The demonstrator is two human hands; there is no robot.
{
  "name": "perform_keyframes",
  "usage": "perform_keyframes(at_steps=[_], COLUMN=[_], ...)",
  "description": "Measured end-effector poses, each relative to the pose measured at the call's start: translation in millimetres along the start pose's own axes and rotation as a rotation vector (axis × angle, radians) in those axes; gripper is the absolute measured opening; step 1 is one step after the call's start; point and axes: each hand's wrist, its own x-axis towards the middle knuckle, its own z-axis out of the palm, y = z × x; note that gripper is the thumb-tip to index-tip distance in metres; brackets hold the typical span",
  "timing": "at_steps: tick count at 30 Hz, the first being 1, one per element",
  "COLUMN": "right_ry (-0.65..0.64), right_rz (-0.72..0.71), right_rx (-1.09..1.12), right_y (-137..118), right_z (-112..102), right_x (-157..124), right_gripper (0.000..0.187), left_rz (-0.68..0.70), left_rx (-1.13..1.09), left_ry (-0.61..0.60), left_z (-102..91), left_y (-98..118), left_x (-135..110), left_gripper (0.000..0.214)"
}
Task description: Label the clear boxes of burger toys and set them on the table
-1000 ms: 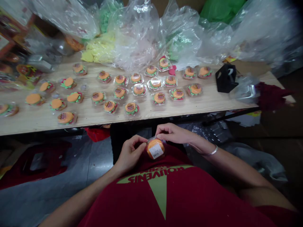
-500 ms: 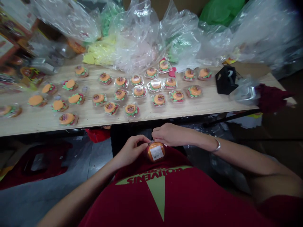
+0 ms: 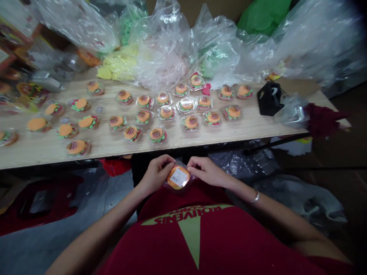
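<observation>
Close to my body, below the table's front edge, I hold a clear plastic pack with a toy burger [image 3: 177,177] inside. A white barcode label [image 3: 179,176] faces up on it. My left hand [image 3: 157,172] pinches the pack's left upper edge between thumb and fingers. On the opposite side my right hand [image 3: 205,170] has its fingers closed on the pack's right edge. Several similar packed burgers, such as this burger pack [image 3: 157,134], stand in loose rows on the wooden table [image 3: 229,131].
Clear bags [image 3: 163,49] of yellow, pink and green pieces line the table's back. A black tape dispenser [image 3: 269,98] stands at the right beside clear plastic shells [image 3: 294,112] and a dark red cloth [image 3: 321,119]. Below left is a red stool [image 3: 57,214].
My right hand has moved from the pack's top edge to its right edge. The pack has tilted and shifted slightly left and up, and my left hand has risen a little with it.
</observation>
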Motion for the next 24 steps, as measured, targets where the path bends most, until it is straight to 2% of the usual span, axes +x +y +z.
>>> perform_keyframes(at_steps=[2, 4, 8, 10, 12, 15, 17, 19, 21, 24], right_ry=[-0.022, -0.02, 0.018, 0.065, 0.149, 0.337, 0.41, 0.352, 0.195, -0.058], right_rz=[0.012, -0.036, -0.123, -0.143, -0.136, -0.064, -0.004, 0.024, 0.003, -0.059], right_rx=[0.116, 0.134, -0.063, -0.13, -0.141, -0.08, 0.007, 0.124, 0.22, 0.244], right_y=[1.9, 1.1, -7.1, -8.7, -5.4, 6.8, 14.6, 17.6, 14.3, 1.6], right_z=[8.0, 11.6, 12.9, 15.5, 20.3, 28.0, 29.9, 27.4, 22.4, 18.8], right_x=[4.1, 10.5, 19.2, 16.9, 10.7, 0.6, -2.3, -0.3, 5.6, 14.7], right_gripper=[0.011, 0.012, 0.016, 0.016, 0.018, 0.02, 0.022, 0.019, 0.014, 0.009], left_rz=[0.045, 0.102, 0.156, 0.106, 0.025, -0.122, -0.202, -0.2, -0.115, 0.024], left_rx=[0.068, 0.134, 0.219, 0.152, 0.02, -0.205, -0.3, -0.286, -0.181, 0.015], left_ry=[-0.077, -0.123, -0.122, -0.097, -0.011, 0.148, 0.19, 0.175, 0.127, -0.022], left_z=[-5.0, -6.1, -2.7, 0.4, 5.3, 14.6, 17.0, 12.2, 0.6, -19.1], left_y=[4.6, 8.5, 10.5, 6.9, 0.6, -9.5, -12.9, -11.7, -6.6, 3.1], left_x=[3.3, 2.7, -2.1, -5.8, -11.7, -23.4, -28.5, -27.6, -20.8, -10.0], left_gripper=[0.016, 0.016, 0.015, 0.015, 0.015, 0.022, 0.024, 0.024, 0.023, 0.021])
